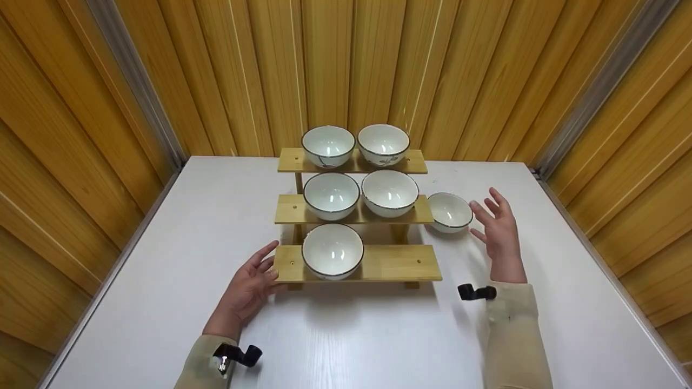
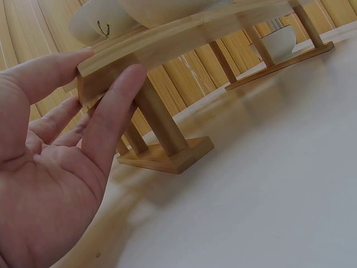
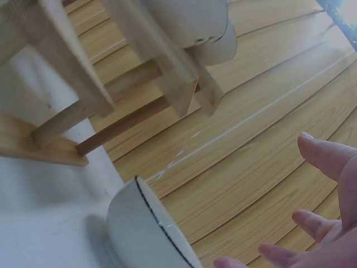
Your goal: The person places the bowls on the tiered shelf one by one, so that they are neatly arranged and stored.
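A three-tier wooden stand (image 1: 389, 265) bears several white bowls with dark rims. Two bowls are on the top tier, two on the middle tier, and a single bowl (image 1: 332, 251) sits at the left of the lowest one. My left hand (image 1: 250, 286) holds the left end of the lowest plank (image 2: 111, 61), one digit at its edge and another beneath it. On the table right of the stand is another white bowl (image 1: 450, 212), upright. Beside that bowl is my right hand (image 1: 500, 232), fingers spread and holding nothing; the right wrist view shows a gap between them.
The stand and loose bowl rest on a white table (image 1: 346, 346). Wood-panelled walls (image 1: 335, 65) enclose the table at the back and both sides, with grey metal posts (image 1: 135, 81) at the corners. A small black device is strapped to each sleeve.
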`<action>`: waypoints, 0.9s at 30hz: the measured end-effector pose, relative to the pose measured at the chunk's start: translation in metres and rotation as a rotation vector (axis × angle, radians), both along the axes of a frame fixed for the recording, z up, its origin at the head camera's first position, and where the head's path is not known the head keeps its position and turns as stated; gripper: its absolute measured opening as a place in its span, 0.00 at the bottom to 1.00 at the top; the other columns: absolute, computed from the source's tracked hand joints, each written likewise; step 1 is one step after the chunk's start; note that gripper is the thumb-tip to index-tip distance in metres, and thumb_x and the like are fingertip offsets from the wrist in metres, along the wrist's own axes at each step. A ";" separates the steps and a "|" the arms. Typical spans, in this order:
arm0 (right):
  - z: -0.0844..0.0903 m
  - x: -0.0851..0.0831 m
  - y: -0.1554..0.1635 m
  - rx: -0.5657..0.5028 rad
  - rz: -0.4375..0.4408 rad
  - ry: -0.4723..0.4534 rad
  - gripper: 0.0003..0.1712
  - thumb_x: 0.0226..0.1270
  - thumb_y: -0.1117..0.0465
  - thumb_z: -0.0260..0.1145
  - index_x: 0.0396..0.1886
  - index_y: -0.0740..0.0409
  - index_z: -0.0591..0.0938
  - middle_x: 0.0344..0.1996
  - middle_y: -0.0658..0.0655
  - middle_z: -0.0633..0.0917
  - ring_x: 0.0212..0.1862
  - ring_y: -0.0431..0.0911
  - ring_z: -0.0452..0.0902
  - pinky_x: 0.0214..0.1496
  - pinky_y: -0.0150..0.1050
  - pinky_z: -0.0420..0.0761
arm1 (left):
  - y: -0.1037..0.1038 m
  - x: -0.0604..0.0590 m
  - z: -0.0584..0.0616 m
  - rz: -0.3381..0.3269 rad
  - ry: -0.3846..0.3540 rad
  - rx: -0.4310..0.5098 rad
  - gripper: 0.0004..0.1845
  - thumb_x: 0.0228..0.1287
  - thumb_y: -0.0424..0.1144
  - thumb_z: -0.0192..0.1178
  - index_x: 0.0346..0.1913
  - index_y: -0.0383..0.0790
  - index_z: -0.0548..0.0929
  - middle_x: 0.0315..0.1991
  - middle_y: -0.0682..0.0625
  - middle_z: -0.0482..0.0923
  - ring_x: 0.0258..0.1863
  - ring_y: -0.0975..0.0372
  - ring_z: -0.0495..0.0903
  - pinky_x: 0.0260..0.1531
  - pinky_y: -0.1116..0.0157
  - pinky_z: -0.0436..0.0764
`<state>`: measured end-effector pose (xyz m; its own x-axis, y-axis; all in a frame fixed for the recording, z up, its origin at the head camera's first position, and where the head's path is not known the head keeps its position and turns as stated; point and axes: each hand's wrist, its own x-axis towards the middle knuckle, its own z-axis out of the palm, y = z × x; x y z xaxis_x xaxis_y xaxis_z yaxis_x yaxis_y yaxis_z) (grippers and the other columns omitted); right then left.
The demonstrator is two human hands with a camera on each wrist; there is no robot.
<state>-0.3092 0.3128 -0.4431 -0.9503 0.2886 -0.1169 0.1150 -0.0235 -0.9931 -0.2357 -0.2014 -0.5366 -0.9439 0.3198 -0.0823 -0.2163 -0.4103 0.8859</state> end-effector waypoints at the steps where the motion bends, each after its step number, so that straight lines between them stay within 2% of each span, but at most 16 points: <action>1: -0.003 -0.002 0.001 0.000 0.001 -0.018 0.52 0.72 0.50 0.68 0.85 0.36 0.47 0.85 0.56 0.45 0.82 0.62 0.53 0.77 0.65 0.63 | 0.000 0.000 0.000 -0.002 0.002 -0.001 0.42 0.71 0.24 0.56 0.82 0.46 0.53 0.69 0.51 0.73 0.58 0.57 0.84 0.53 0.58 0.87; 9: -0.025 -0.012 0.008 -0.018 0.086 -0.137 0.60 0.72 0.46 0.68 0.84 0.34 0.34 0.84 0.61 0.35 0.79 0.68 0.56 0.77 0.64 0.64 | 0.000 -0.001 -0.002 -0.007 0.010 0.004 0.41 0.72 0.24 0.56 0.83 0.46 0.52 0.69 0.51 0.73 0.58 0.58 0.84 0.53 0.58 0.87; 11: -0.031 -0.014 0.009 -0.012 0.101 -0.161 0.60 0.72 0.46 0.67 0.84 0.33 0.32 0.84 0.63 0.35 0.77 0.67 0.60 0.76 0.62 0.67 | 0.000 -0.001 -0.002 -0.007 0.011 0.003 0.42 0.71 0.24 0.56 0.83 0.46 0.52 0.68 0.51 0.74 0.57 0.58 0.84 0.53 0.58 0.86; 14: -0.040 -0.017 0.008 -0.010 0.117 -0.190 0.60 0.72 0.45 0.67 0.84 0.32 0.31 0.84 0.63 0.37 0.72 0.62 0.73 0.75 0.58 0.69 | 0.000 -0.001 -0.002 -0.006 0.015 0.000 0.41 0.72 0.24 0.55 0.82 0.46 0.52 0.66 0.51 0.75 0.57 0.58 0.84 0.54 0.58 0.86; 17: -0.048 -0.020 0.007 -0.047 0.129 -0.189 0.61 0.72 0.47 0.67 0.83 0.31 0.30 0.84 0.63 0.39 0.62 0.54 0.83 0.76 0.58 0.69 | 0.000 -0.001 -0.002 -0.006 0.016 0.002 0.41 0.72 0.24 0.55 0.82 0.46 0.52 0.66 0.51 0.75 0.57 0.59 0.84 0.55 0.58 0.85; 21: -0.059 -0.024 0.005 -0.121 0.142 -0.165 0.61 0.73 0.50 0.67 0.82 0.29 0.28 0.84 0.63 0.42 0.55 0.49 0.85 0.75 0.58 0.69 | 0.000 -0.001 -0.002 -0.010 0.025 0.000 0.41 0.72 0.24 0.54 0.82 0.45 0.52 0.67 0.51 0.75 0.56 0.59 0.84 0.55 0.58 0.85; 23: -0.064 -0.025 0.004 -0.152 0.147 -0.155 0.61 0.74 0.50 0.66 0.82 0.28 0.27 0.84 0.62 0.42 0.56 0.48 0.86 0.72 0.54 0.73 | -0.001 -0.001 -0.002 -0.017 0.033 -0.004 0.41 0.72 0.24 0.54 0.83 0.45 0.51 0.67 0.51 0.75 0.56 0.59 0.84 0.55 0.58 0.85; 27: -0.074 -0.027 0.003 -0.197 0.150 -0.131 0.60 0.75 0.50 0.65 0.81 0.24 0.27 0.85 0.60 0.41 0.52 0.45 0.88 0.59 0.44 0.84 | -0.001 -0.001 -0.002 -0.030 0.049 -0.001 0.42 0.73 0.24 0.53 0.83 0.43 0.48 0.66 0.52 0.75 0.57 0.59 0.84 0.54 0.57 0.86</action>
